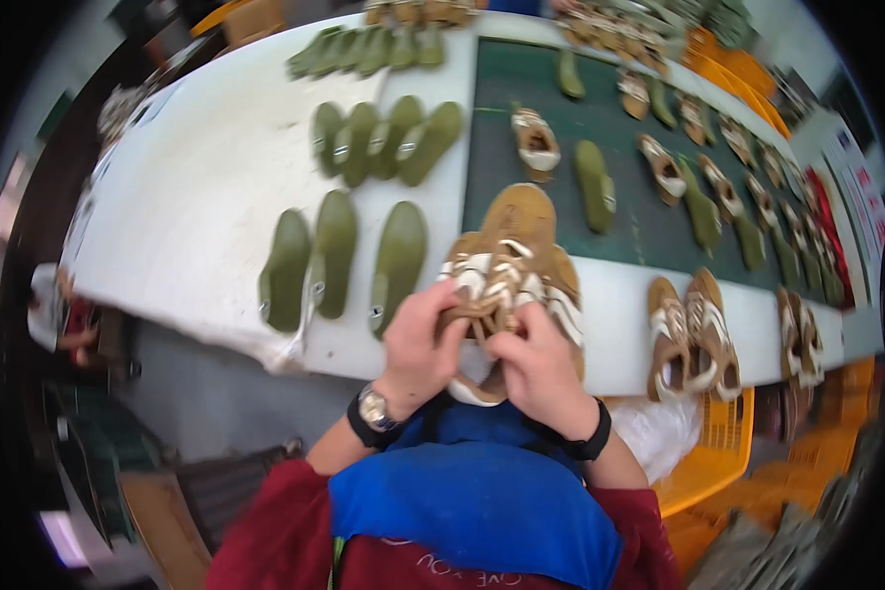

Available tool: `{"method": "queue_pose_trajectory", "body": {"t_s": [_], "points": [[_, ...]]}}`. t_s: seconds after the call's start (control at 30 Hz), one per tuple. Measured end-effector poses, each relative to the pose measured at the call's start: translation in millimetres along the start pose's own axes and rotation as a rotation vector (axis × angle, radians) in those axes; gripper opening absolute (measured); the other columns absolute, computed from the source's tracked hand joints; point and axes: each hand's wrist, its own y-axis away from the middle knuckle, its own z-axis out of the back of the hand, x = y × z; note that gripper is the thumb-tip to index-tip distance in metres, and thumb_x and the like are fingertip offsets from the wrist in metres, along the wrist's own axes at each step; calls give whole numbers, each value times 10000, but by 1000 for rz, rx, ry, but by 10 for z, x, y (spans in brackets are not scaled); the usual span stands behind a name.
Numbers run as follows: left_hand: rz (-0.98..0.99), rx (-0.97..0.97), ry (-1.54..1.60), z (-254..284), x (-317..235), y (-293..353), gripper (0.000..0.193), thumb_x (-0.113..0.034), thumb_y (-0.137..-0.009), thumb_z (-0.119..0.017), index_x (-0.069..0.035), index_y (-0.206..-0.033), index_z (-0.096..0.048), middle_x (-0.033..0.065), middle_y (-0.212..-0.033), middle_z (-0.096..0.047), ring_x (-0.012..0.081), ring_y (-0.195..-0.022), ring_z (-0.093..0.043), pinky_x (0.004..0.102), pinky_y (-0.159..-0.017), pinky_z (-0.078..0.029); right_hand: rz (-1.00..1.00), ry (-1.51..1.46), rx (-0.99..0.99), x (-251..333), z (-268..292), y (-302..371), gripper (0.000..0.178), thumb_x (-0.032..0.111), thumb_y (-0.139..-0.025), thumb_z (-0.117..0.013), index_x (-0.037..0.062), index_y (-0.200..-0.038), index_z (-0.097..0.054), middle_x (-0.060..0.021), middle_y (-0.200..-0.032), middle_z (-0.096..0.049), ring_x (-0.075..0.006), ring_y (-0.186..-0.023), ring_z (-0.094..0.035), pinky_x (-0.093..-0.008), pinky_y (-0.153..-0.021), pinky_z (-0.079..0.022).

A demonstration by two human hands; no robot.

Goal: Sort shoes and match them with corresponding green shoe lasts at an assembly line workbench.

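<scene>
Both my hands are closed on a brown and white lace-up sneaker [519,211] at the table's near edge, its toe pointing away from me. My left hand [418,339] pinches the left side of its opening, by the tongue and laces. On the opposite side, the fingers of my right hand [541,359] grip the collar. Part of the shoe's opening is hidden by my fingers. Just behind it, partly covered, lies another sneaker [566,295]. A green shoe last [399,258] rests on the white table to the left of my left hand.
More green lasts [334,251] lie in rows on the white tabletop [197,167]. Sneakers and lasts fill a dark green mat [619,231] at right. A sneaker pair [693,329] sits near the edge. Below is a yellow crate [728,442]; another person [59,315] is at far left.
</scene>
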Motion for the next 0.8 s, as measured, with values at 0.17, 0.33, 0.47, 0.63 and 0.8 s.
{"method": "queue_pose_trajectory", "body": {"t_s": [0.17,0.33,0.47,0.63,0.8], "points": [[200,159,170,-81,-77,6,480,70,-825,-526,20,-1287,-405,135,-1042,-569,188,-931,-584,301,-829,-489,-32,-81,-96,-146,112,107,171,-23,-702,-582,94,-827,-594,-129,-858,-481,-309,-747,-544,-368,-606,-450],[48,434,110,-304,-243,-135,506,-14,-771,-635,20,-1244,-458,171,-1132,-542,305,-1022,-552,375,-889,-454,-192,176,-361,-499,672,406,202,-28,-725,-554,100,-874,-599,-107,-849,-506,-293,-766,-554,-357,-632,-468],[-118,600,-171,-348,-141,-130,537,-49,-748,-671,15,-1240,-465,194,-1198,-506,363,-1110,-489,405,-967,-392,-304,442,-280,-917,1065,770,222,-21,-718,-546,102,-892,-608,-103,-849,-510,-297,-783,-554,-363,-647,-475],[-39,790,-286,-443,-8,7,530,-127,-775,-666,-15,-1253,-466,221,-1275,-452,404,-1226,-385,458,-1023,-329,-480,304,48,-1380,880,1209,267,-6,-754,-544,84,-991,-626,-108,-956,-578,-302,-872,-586,-383,-756,-491],[23,807,-252,-443,-14,7,531,-129,-788,-654,-9,-1265,-455,229,-1258,-471,397,-1190,-429,439,-1001,-359,-502,369,-334,-1380,1184,1386,294,5,-742,-580,54,-1029,-622,-134,-1020,-608,-324,-942,-573,-409,-802,-480]]}}
